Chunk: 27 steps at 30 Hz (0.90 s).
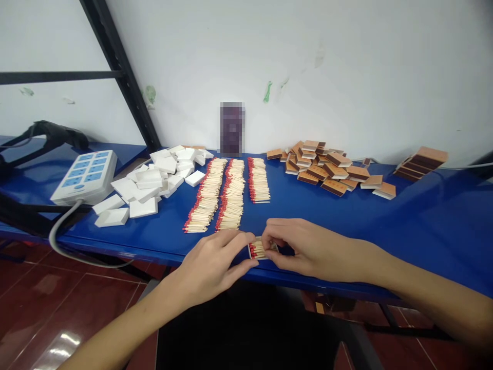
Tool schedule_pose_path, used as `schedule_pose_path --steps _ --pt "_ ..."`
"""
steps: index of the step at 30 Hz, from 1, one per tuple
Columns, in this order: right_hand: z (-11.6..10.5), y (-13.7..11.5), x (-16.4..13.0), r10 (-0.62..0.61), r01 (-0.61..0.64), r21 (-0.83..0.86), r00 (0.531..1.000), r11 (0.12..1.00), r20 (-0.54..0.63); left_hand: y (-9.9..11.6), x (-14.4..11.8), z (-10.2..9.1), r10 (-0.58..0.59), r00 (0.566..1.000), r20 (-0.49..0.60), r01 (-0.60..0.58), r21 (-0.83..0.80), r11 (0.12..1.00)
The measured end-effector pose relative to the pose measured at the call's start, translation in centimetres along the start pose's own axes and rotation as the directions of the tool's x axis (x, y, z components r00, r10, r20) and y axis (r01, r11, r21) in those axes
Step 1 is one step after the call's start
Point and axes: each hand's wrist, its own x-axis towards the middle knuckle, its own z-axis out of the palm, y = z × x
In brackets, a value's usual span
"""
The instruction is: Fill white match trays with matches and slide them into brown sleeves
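Note:
A small white matchbox tray [257, 258] with red-tipped matches [257, 248] in it sits near the table's front edge. My left hand [221, 257] grips its left end between thumb and fingers. At the tray's right end my right hand [290, 246] is closed, fingertips pinched at the matches; whether it grips the tray or the matches is hidden. Just beyond lie two long rows of matches, a left row [206, 198] and a middle row [231, 198], and a shorter right row [259, 181], all with red heads to the left.
White matchbox trays [148, 182] are heaped at the left beside a white power strip [87, 174]. Brown matchbox sleeves [327, 165] lie piled at the back right, with a stack of sleeves [421, 162] farther right. A dark blurred object [231, 128] leans on the wall.

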Motion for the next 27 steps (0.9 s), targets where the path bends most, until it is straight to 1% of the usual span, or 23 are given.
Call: schedule_pose_path --steps 6,8,10,12,13,14,16,18,19,21,24,27 --pt "0.5 0.0 0.3 -0.049 0.050 0.014 0.997 0.999 -0.062 -0.2 0.0 0.1 0.012 1.000 0.003 -0.012 0.006 1.000" --pt "0.4 0.1 0.5 -0.047 0.047 0.004 0.997 0.999 -0.067 -0.3 0.1 0.1 0.043 0.999 -0.004 -0.042 0.013 0.999" --pt "0.0 0.6 0.7 -0.021 0.017 -0.048 0.996 0.999 -0.086 -0.4 0.1 0.1 0.099 0.995 -0.030 -0.098 0.035 0.995" --pt "-0.9 1.6 0.8 0.040 -0.069 -0.182 0.987 0.981 -0.156 -0.4 0.2 0.1 0.150 0.987 -0.058 -0.145 0.069 0.987" --pt "-1.4 2.4 0.7 0.077 -0.140 -0.282 0.972 0.949 -0.222 -0.4 0.2 0.1 0.165 0.984 -0.068 -0.159 0.085 0.984" --pt "-2.0 3.4 0.5 0.123 -0.235 -0.381 0.947 0.894 -0.297 -0.4 0.2 0.1 0.173 0.982 -0.073 -0.165 0.096 0.982" --pt "-3.4 5.4 -0.2 0.243 -0.437 -0.526 0.885 0.729 -0.398 -0.4 0.1 0.2 0.179 0.981 -0.080 -0.170 0.107 0.980" --pt "-4.7 7.4 -1.2 0.376 -0.583 -0.588 0.812 0.561 -0.447 -0.4 0.0 0.2 0.177 0.981 -0.083 -0.167 0.113 0.979" --pt "-5.2 8.3 -1.8 0.438 -0.630 -0.595 0.776 0.499 -0.454 -0.3 0.0 0.2 0.172 0.982 -0.078 -0.162 0.117 0.980" --pt "-6.0 9.7 -2.8 0.552 -0.697 -0.572 0.706 0.431 -0.444 -0.3 0.0 0.1 0.158 0.986 -0.060 -0.150 0.128 0.980" --pt "-6.5 11.1 -3.6 0.583 -0.721 -0.553 0.680 0.418 -0.445 -0.3 0.1 0.0 0.152 0.988 -0.024 -0.147 0.140 0.979" --pt "-6.5 11.7 -3.5 0.613 -0.735 -0.537 0.661 0.415 -0.432 -0.4 0.2 0.1 0.156 0.988 -0.013 -0.152 0.151 0.977"
